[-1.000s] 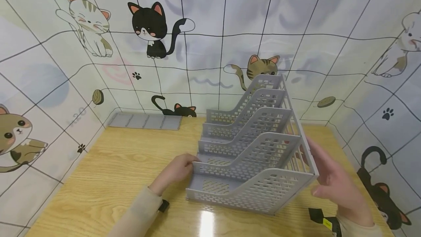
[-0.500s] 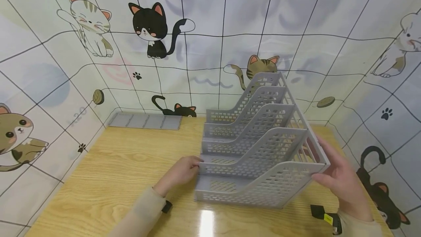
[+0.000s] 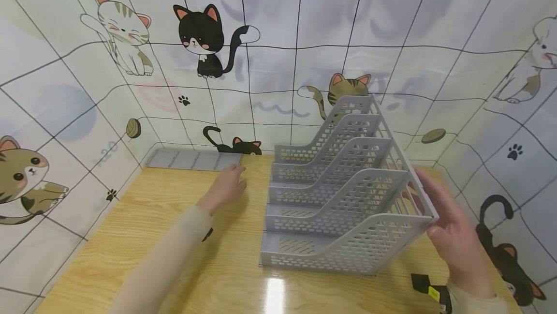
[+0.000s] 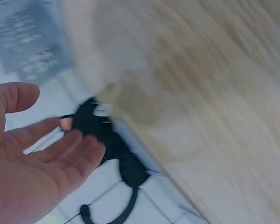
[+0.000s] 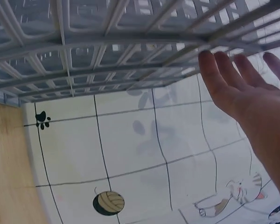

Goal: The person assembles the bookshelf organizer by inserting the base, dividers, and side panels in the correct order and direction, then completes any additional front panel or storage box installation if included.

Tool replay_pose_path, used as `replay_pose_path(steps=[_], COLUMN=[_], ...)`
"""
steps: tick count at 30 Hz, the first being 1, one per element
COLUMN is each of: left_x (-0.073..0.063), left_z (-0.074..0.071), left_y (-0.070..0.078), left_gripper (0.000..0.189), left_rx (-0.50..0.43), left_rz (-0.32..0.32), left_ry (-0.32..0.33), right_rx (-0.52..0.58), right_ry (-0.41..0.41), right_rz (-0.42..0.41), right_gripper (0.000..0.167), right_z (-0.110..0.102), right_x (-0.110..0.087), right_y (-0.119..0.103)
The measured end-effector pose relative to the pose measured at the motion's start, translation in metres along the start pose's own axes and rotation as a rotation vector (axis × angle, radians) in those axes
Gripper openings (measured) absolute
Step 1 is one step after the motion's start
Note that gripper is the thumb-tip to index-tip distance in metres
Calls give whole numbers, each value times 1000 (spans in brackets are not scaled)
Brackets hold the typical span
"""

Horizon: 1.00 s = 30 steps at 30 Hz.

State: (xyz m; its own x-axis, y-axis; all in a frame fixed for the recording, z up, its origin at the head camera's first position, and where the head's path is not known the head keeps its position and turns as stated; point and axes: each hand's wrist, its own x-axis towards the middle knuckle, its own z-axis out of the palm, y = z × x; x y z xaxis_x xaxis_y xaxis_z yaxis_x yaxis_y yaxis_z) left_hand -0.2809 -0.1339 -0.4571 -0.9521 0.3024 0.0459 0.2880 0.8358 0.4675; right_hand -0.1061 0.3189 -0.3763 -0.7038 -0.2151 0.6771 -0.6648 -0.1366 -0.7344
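Observation:
A grey plastic file rack [image 3: 339, 198] with several upright perforated dividers stands on the wooden table, right of the middle. My left hand [image 3: 224, 188] is off the rack, over the table between it and a flat grey panel [image 3: 193, 159] at the back left. In the left wrist view, the fingers of my left hand [image 4: 46, 158] are spread and hold nothing. My right hand [image 3: 452, 231] is at the rack's right side. In the right wrist view, the fairly straight fingers of my right hand [image 5: 252, 93] touch the rack's bars [image 5: 177, 39].
The wooden table [image 3: 143, 227] meets a cat-printed cloth wall [image 3: 278, 38] at the back and both sides. The flat panel lies along the back edge. A bright light reflection shows at the table's front.
The rack has shifted slightly to the right. My left hand has let go of its front edge and moved back and left, towards the flat panel. My right hand stays by the rack.

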Motion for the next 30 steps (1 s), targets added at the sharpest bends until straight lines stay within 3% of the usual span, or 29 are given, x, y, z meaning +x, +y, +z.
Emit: replay_pose_path(steps=[4, 7, 11, 15, 21, 25, 30], left_x=[17, 23, 26, 25, 8, -13, -43], left_z=[9, 15, 20, 23, 24, 25, 26], left_y=[-17, -26, -32, -31, -25, -21, -16], left_gripper=[54, 57, 62, 62, 52, 51, 35], left_rx=[147, 211, 174, 135, 134, 97, 79], left_rz=[-13, -43, -101, -115, -25, 28, 121], left_ry=[-26, -73, -131, -140, -131, -159, -128], right_rx=[-18, -94, -216, -286, -310, -373, -410], right_ry=[19, 48, 101, 119, 129, 136, 135], right_rz=[-130, -184, -201, -214, -207, -197, -210], right_gripper=[73, 67, 60, 58, 55, 53, 51], right_z=[14, 24, 31, 33, 35, 36, 37], right_x=[9, 12, 13, 14, 16, 16, 16], right_y=[1, -1, -5, -9, -13, -15, -16])
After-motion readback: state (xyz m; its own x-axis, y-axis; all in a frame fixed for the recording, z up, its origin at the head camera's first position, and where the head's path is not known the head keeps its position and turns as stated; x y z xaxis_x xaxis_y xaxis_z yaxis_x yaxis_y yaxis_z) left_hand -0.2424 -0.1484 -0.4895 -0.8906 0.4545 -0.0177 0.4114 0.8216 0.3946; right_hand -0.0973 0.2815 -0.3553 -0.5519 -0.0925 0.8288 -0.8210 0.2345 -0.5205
